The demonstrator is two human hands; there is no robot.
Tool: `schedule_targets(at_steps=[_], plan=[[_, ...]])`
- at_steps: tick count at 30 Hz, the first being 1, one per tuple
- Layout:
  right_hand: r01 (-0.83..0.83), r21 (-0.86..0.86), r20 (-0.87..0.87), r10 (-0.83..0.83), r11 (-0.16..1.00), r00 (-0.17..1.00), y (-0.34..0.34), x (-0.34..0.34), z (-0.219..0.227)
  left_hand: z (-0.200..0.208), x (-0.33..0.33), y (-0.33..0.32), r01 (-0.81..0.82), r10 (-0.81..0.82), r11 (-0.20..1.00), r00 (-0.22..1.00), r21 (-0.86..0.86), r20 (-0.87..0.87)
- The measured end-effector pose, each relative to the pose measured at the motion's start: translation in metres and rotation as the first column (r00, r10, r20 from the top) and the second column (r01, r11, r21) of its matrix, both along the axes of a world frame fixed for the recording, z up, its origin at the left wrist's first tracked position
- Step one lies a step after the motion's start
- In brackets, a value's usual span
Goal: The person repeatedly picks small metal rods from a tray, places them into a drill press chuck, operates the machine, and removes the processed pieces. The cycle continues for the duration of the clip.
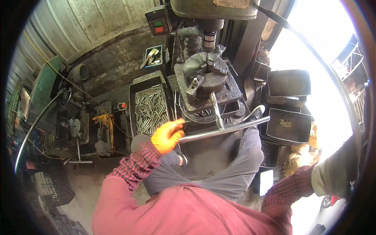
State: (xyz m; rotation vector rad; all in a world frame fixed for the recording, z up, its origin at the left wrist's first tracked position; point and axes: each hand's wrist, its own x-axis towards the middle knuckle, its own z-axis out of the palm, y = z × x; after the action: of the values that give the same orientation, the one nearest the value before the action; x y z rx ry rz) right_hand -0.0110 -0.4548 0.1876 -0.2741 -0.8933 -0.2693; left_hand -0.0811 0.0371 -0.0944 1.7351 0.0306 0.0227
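My left hand (168, 138), in an orange glove, is at the left end of a long steel bar handle (231, 128). Its thumb and fingers are apart with no object visible between them; the glove overlaps the bar's end, and I cannot tell whether they press together. The bar crosses a shaft (216, 111) leading to the round chuck vise (205, 74) on the drill press table (231, 92). Above the vise hangs the drill spindle (209, 40). My right hand (342, 172) is at the right rim, close to the curved lever (313, 49); its fingers are lost in shadow.
Left of the vise, a dark tray (132, 105) holds many short metal pins (150, 111). A small blue tray (146, 58) with a brush stands behind it. Dark bins (289, 83) are stacked at right, one bearing a glove (286, 123). A switch box (158, 23) hangs above.
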Motion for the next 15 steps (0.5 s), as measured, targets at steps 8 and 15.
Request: schedule_targets(at_steps=[8, 15], plan=[[0.098, -0.645, -0.655, -0.614, 0.758, 0.44, 0.087, 0.104, -0.171, -0.004, 0.012, -0.012, 0.342, -0.31, 0.683, 0.936, 0.645, -0.168], [-0.297, 0.121, -0.839, 0.257, 0.947, 0.48, 0.139, 0.103, -0.258, -0.033, 0.027, -0.016, 0.254, -0.318, 0.591, 0.945, 0.765, -0.068]])
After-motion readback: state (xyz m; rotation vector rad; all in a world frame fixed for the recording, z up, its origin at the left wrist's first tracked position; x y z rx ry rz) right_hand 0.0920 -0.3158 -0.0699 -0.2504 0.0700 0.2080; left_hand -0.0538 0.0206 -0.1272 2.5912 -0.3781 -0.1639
